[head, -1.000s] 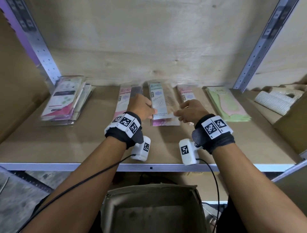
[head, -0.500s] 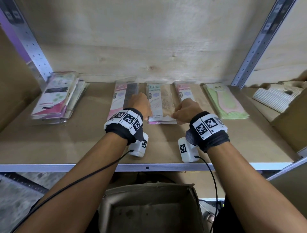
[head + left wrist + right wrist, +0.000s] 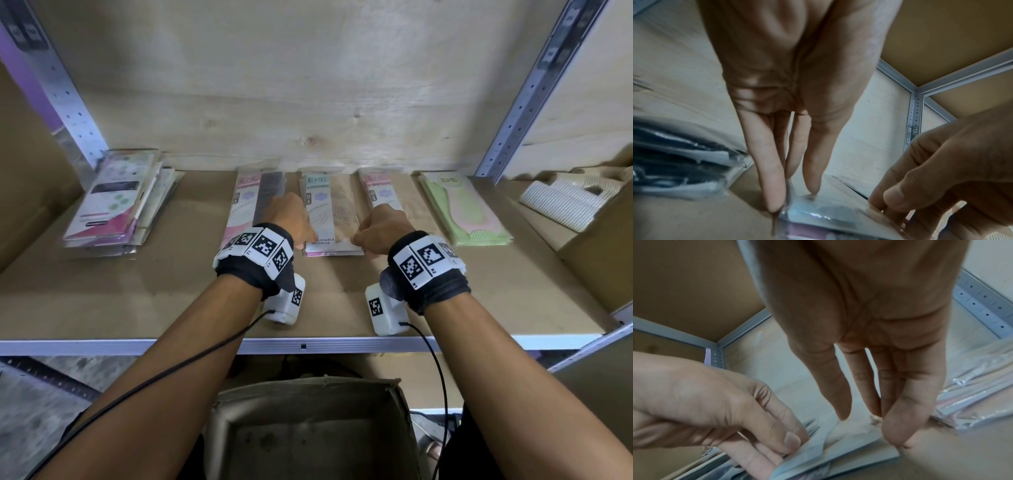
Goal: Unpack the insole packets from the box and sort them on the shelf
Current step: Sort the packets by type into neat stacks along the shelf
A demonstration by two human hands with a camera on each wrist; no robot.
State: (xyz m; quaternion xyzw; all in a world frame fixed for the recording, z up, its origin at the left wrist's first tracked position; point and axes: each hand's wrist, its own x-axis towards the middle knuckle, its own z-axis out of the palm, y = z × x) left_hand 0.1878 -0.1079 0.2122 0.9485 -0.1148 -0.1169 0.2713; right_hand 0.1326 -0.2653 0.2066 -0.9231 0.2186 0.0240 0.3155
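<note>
Several piles of insole packets lie in a row on the shelf point(image 3: 171, 301). The middle pile point(image 3: 329, 212) has a teal-and-beige packet on top. My left hand point(image 3: 310, 240) holds its near left edge, thumb on top and fingers down the side point(image 3: 795, 199). At the near right edge my right hand point(image 3: 358, 240) pinches the same pile point(image 3: 869, 426). A pink-and-dark pile point(image 3: 253, 202) lies left of it. To its right is a pink packet point(image 3: 378, 190), partly hidden by my right hand. The open cardboard box point(image 3: 308, 428) stands below the shelf's front edge.
A green pile point(image 3: 466, 212) lies at the right, and a mixed pile point(image 3: 106, 202) at the far left by the metal upright point(image 3: 68, 99). A side box with ribbed white items point(image 3: 561, 205) sits far right. Bare board spans the shelf front.
Both hands stay at the sides of the middle pile and have slid slightly toward its near end. The top packet, askew before, now lies squarer on the pile.
</note>
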